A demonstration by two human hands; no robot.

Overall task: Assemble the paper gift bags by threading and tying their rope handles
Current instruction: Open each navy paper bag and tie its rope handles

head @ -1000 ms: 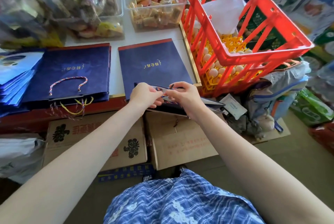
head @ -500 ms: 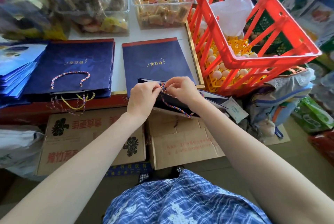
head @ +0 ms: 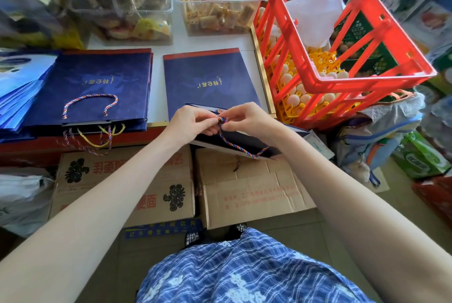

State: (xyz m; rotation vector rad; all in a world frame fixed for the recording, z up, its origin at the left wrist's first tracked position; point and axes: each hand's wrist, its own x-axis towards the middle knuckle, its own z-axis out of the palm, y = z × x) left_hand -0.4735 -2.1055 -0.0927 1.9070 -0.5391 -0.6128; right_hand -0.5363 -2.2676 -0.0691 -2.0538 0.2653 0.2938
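Observation:
A navy paper gift bag [head: 242, 142] lies tilted over the table's front edge, its opening toward me. A multicoloured rope handle [head: 238, 146] runs from a small loop at the bag's top edge down to the lower right corner. My left hand [head: 189, 122] and my right hand [head: 247, 119] both pinch that loop between thumb and fingertips. Another flat navy bag [head: 208, 77] lies on the table just behind. To the left sits a stack of navy bags [head: 95, 84] with rope handles fitted.
A red crate [head: 342, 58] with egg trays stands at the right. Clear snack boxes [head: 215, 9] sit at the back of the white table [head: 159, 111]. Cardboard boxes [head: 244, 192] stand below the table edge. A pile of lighter blue bags [head: 19, 92] lies far left.
The rope has been pulled out through the bag and now hangs in a long strand. Both hands have drawn together over a small loop at the bag's top edge.

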